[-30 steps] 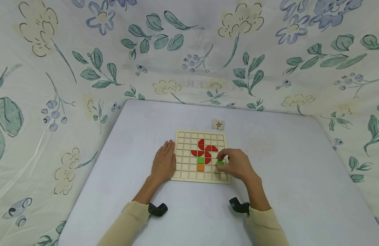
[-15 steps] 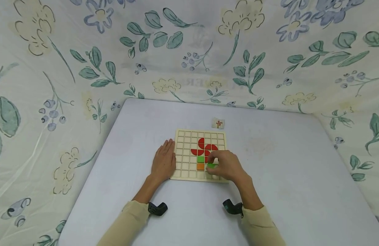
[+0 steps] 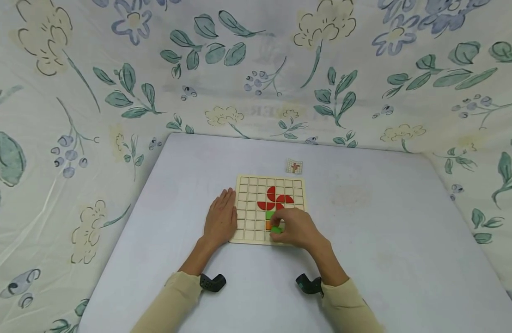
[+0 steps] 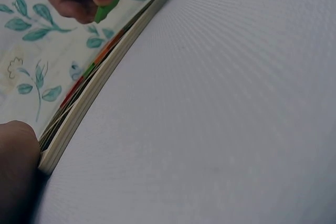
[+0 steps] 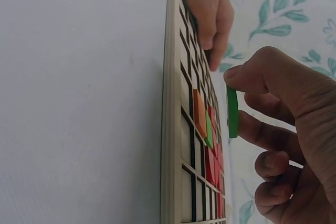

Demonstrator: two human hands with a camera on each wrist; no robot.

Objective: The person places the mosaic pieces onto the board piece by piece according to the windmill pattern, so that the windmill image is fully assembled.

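My right hand (image 3: 296, 227) pinches a green tile (image 5: 232, 113) between thumb and fingers, over the lower part of a pale wooden grid board (image 3: 250, 222). In the right wrist view the tile is held apart from the board's surface. Straight-fingered, my left hand (image 3: 221, 216) lies along the board's left edge and touches it. On the grid, red rounded tiles (image 3: 265, 205) form a pinwheel. Below them sits another green tile (image 3: 270, 215), then an orange tile (image 3: 268, 225), partly hidden by my right hand in the head view.
Behind the board lies a small card (image 3: 294, 166) printed with a grid and a red pinwheel. The white table (image 3: 385, 222) extends on both sides. A floral cloth (image 3: 256, 69) hangs behind its far edge. A black device (image 3: 213, 283) sits at each wrist.
My right hand has moved left across the board with the green tile, from near its right edge to beside the orange tile. The left hand stays at the board's left edge.
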